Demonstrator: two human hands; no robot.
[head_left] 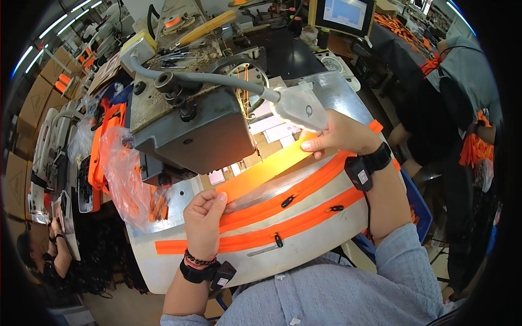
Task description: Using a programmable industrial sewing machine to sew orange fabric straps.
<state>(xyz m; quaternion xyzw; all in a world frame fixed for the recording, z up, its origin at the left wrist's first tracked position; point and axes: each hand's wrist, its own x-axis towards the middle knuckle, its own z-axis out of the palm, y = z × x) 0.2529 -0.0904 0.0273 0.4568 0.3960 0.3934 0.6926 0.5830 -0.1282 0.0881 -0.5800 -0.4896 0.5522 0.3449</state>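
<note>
I hold a bright orange strip (263, 165) stretched between both hands beneath the lamp (298, 108) and just in front of the sewing machine head (193, 127). My left hand (205, 217) pinches its left end between thumb and fingers, and my right hand (337, 136) grips the other end near the light. Below the strip, two long orange zippers (261, 211) with black pulls (288, 201) lie side by side along the pale curved table edge (299, 255), running under or beside my wrists.
Orange pieces in crumpled plastic (125, 179) sit at left, where another person (57, 250) works. A screen (340, 16) stands behind. At right are a blue bin (421, 201) below the table edge and another person in grey (467, 81) near orange bundles (476, 146).
</note>
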